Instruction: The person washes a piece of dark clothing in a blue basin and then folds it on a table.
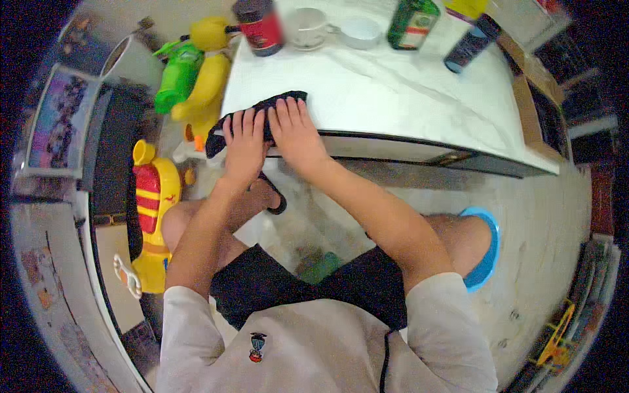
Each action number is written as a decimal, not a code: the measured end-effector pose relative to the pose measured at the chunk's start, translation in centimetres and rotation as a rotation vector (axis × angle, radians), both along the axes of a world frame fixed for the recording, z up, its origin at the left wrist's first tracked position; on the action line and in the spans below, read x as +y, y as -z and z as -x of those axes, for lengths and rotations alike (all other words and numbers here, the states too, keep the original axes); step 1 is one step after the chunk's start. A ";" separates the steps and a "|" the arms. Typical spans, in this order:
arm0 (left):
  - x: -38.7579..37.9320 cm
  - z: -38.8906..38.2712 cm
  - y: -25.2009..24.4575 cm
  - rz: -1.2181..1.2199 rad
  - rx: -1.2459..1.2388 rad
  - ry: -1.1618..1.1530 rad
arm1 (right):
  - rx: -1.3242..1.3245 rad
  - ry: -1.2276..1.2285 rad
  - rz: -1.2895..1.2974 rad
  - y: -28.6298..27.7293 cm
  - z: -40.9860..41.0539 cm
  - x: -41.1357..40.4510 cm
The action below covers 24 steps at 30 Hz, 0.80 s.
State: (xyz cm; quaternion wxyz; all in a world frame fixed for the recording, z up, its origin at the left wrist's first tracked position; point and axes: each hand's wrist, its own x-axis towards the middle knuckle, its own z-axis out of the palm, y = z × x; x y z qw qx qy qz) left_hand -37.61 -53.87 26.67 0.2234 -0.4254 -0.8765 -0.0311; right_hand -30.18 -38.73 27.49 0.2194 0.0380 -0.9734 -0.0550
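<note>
A dark folded cloth or garment point(290, 97) lies across the near left corner of a white marble-patterned table point(393, 93). My left hand point(244, 142) rests on its left part, with the fingers pointing away from me. Close beside it, my right hand point(295, 130) lies flat on the cloth's right part, fingers lightly spread. Both palms face down on the cloth, and its left end hangs at the table's edge. Whether the fingers grip any of the fabric cannot be told.
A dark jar with a red label point(260, 29), a white cup point(307, 29), a small white bowl point(361, 33), a green bottle point(413, 24) and a dark cylinder point(471, 46) stand at the back. Yellow and green toys point(179, 76) and a yellow-red ride-on toy point(164, 196) are left; a blue basin point(491, 255) is right.
</note>
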 end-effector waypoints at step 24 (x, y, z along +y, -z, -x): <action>35.3 -19.6 -0.9 0.013 0.047 0.445 | -0.075 0.518 -0.002 -0.2 -24.5 30.1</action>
